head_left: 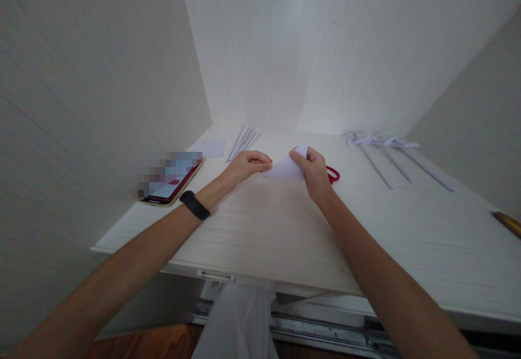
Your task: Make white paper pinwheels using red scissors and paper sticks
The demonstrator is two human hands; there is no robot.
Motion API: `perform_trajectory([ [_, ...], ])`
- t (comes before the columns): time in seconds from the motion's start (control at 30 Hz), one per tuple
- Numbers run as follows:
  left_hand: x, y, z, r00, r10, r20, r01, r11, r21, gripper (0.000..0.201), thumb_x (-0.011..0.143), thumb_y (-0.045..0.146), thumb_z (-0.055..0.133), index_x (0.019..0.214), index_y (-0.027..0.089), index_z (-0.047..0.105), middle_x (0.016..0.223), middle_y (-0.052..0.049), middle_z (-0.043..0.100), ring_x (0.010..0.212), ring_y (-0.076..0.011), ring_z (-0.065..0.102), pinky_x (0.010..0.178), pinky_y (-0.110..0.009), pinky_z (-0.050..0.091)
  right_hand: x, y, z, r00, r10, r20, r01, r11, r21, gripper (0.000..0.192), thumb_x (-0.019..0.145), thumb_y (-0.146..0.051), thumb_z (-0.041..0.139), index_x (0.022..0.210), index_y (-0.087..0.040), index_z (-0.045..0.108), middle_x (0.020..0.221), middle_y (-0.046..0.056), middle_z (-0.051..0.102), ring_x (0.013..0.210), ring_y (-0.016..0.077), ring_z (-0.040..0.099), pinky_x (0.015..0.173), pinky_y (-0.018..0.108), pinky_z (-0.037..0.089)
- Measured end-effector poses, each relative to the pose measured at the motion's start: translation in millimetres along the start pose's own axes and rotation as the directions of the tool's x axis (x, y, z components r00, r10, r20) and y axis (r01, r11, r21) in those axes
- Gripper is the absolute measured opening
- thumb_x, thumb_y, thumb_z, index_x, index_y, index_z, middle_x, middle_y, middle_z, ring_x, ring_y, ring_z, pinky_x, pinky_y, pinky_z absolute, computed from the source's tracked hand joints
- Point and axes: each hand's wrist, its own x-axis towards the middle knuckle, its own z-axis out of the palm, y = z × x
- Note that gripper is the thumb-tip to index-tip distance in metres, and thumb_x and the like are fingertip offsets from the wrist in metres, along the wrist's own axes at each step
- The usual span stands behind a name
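A small piece of white paper [287,168], cut or folded to a slanting edge, is held above the white desktop. My right hand [315,172] grips its right end between thumb and fingers. At its left corner, my left hand [246,166] has thumb and fingertips pinched together on the paper. A black band [195,205] circles my left wrist. Just beyond my right hand lies a red loop handle [334,174], seemingly of scissors; the rest is hidden behind the hand.
Several thin white sticks [244,143] and a white paper sheet [210,147] lie at the back left of the desktop [268,229]. A phone [173,183] rests by the left wall. Long white sticks topped with folded paper [376,141] lie at the back right. An open drawer rail [313,332] shows below.
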Motion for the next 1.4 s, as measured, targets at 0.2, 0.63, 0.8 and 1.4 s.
perform_trajectory([
  [0.2, -2, 3, -0.5, 1.0, 0.007, -0.001, -0.007, 1.0, 0.028, 0.02, 0.058, 0.03, 0.078, 0.065, 0.015, 0.067, 0.083, -0.003, 0.067, 0.076, -0.0137, 0.059, 0.076, -0.03, 0.044, 4, -4, -7, 0.998, -0.012, -0.062, 0.015, 0.999, 0.046, 0.027, 0.061, -0.036, 0.075, 0.073, -0.018, 0.059, 0.064, -0.004, 0.055, 0.058, 0.011, 0.048, 0.055, 0.025, 0.04],
  [0.63, 1, 3, 0.4, 0.996, 0.019, -0.085, -0.019, 1.0, 0.005, 0.027, 0.058, 0.035, 0.082, 0.073, 0.015, 0.073, 0.101, -0.009, 0.069, 0.086, -0.0165, 0.061, 0.083, -0.033, 0.046, -3, 8, 2, 0.99, -0.029, 0.138, 0.054, 0.982, -0.179, 0.025, 0.068, -0.042, 0.069, 0.075, -0.019, 0.059, 0.067, -0.003, 0.055, 0.058, 0.011, 0.047, 0.054, 0.024, 0.037],
  [0.8, 2, -2, 2.8, 1.0, 0.007, -0.013, -0.006, 0.999, 0.051, 0.021, 0.056, 0.031, 0.082, 0.064, 0.015, 0.07, 0.095, -0.007, 0.07, 0.085, -0.0164, 0.062, 0.084, -0.034, 0.047, -5, 7, 4, 0.991, -0.035, 0.132, 0.055, 0.986, -0.155, 0.025, 0.069, -0.041, 0.069, 0.074, -0.019, 0.059, 0.066, -0.003, 0.055, 0.058, 0.0108, 0.047, 0.055, 0.024, 0.038],
  [1.4, 1, -5, -1.1, 0.99, 0.139, -0.002, -0.136, 0.975, 0.176, 0.018, 0.064, 0.033, 0.076, 0.065, 0.016, 0.069, 0.084, -0.006, 0.068, 0.08, -0.0161, 0.062, 0.077, -0.03, 0.048, 0, 4, 0, 0.99, 0.02, 0.142, 0.006, 0.984, -0.18, 0.022, 0.065, -0.036, 0.069, 0.073, -0.018, 0.062, 0.066, -0.002, 0.059, 0.061, 0.012, 0.051, 0.059, 0.026, 0.04],
])
